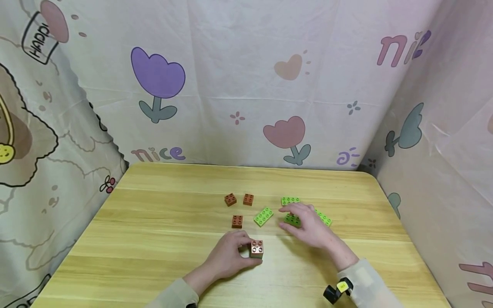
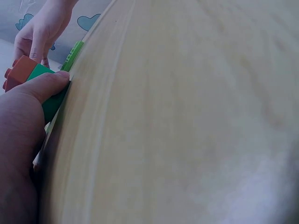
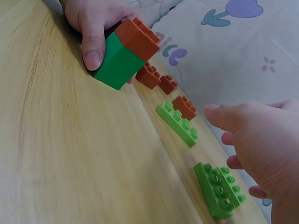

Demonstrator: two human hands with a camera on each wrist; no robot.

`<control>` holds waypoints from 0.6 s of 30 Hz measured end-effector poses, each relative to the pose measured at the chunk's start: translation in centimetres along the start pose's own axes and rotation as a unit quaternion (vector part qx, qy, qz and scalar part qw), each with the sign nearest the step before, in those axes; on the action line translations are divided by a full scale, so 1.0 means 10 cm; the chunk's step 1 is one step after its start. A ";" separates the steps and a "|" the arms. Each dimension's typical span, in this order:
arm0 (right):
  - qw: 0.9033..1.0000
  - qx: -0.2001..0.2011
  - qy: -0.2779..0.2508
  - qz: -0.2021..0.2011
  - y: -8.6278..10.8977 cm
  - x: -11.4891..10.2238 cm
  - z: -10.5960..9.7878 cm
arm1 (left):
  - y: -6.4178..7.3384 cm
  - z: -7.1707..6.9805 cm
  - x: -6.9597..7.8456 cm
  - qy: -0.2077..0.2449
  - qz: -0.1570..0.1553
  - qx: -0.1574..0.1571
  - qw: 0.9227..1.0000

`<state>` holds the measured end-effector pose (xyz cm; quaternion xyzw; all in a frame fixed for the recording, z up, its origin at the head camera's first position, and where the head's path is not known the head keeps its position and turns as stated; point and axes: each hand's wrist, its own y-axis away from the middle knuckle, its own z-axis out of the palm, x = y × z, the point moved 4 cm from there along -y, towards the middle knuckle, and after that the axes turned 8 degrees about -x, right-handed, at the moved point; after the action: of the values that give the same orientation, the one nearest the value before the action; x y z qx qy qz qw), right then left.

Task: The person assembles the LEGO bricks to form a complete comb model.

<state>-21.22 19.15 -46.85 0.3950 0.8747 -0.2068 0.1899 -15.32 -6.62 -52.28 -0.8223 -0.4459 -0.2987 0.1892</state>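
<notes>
My left hand (image 1: 227,256) pinches a small block stack between thumb and fingers at the table's near middle. The stack is a brown building brick (image 3: 138,37) on top of a darker green block (image 3: 119,67). To its right, my right hand (image 1: 308,229) hovers with loosely bent, spread fingers and holds nothing. Light green building bricks lie about it: one (image 1: 290,200) beyond its fingers, another (image 1: 292,220) partly hidden between thumb and fingers, a third (image 1: 324,218) partly covered by the hand. A further light green brick (image 1: 263,217) lies left of the fingertips.
Three brown bricks lie beyond my left hand: one nearer (image 1: 237,221) and two farther back, the left one (image 1: 230,199) and the right one (image 1: 248,199). The wooden table (image 1: 154,214) ends at a patterned cloth (image 1: 231,85) behind and at both sides.
</notes>
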 end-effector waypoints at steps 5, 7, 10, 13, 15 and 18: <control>1.000 0.003 0.008 0.014 0.05 0.05 -0.01 | 0.00 0.00 0.00 0.003 -0.001 0.001 1.000; 1.000 0.004 0.013 0.019 0.07 0.07 -0.01 | 0.00 0.00 0.00 0.003 -0.002 0.001 1.000; 0.999 0.008 0.016 0.027 0.10 0.10 -0.03 | 0.00 0.00 0.00 0.002 -0.004 0.000 1.000; 0.999 0.016 0.025 0.030 0.13 0.14 -0.03 | 0.00 0.00 0.01 0.002 -0.006 -0.001 1.000; 0.999 0.022 0.030 0.029 0.15 0.15 -0.03 | 0.00 0.00 0.01 0.002 -0.006 -0.001 1.000; 0.999 0.026 0.032 0.034 0.19 0.18 -0.03 | 0.00 0.00 0.02 0.002 -0.006 0.000 1.000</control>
<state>-20.97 21.55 -47.87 0.4358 0.8605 -0.2107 0.1585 -15.25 -6.55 -52.16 -0.8189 -0.4503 -0.3018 0.1883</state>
